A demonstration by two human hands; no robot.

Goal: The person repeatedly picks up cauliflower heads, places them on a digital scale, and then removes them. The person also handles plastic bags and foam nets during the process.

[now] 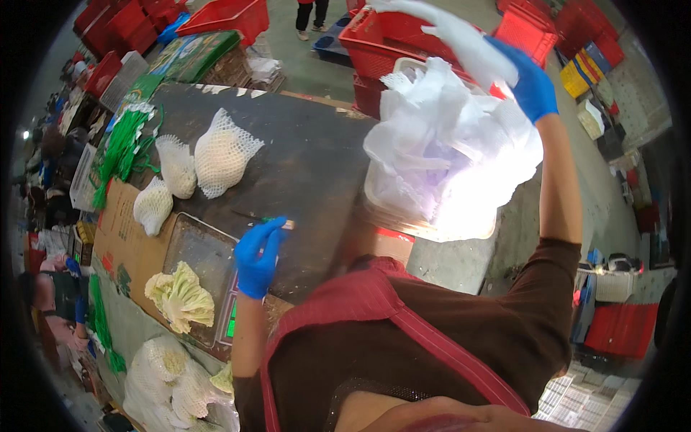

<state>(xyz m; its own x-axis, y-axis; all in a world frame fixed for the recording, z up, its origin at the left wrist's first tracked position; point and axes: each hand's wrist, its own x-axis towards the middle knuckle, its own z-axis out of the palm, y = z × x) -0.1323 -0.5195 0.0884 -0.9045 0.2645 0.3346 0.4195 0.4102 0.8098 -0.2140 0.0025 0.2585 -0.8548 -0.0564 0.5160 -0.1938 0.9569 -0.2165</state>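
My right hand (531,81), in a blue glove, is raised at the upper right and grips a white foam net sleeve (475,54), blurred by motion. Below it, a pale basket (432,232) is heaped with white foam sleeves (432,137). My left hand (258,261), also blue-gloved, is over the dark table with finger and thumb apart. Its fingertips overlap a small knife (289,225); whether they touch it I cannot tell. Beside that hand, a pale leafy cabbage-like head (180,297) lies on a scale (198,245) with a lit green display.
Several net-wrapped pale vegetables (225,153) lie on the dark table (309,158); more wrapped ones (173,381) sit at the lower left. Green ties (126,144) hang at the table's left edge. Red crates (367,43) stand beyond, and a person's legs (312,16) show there.
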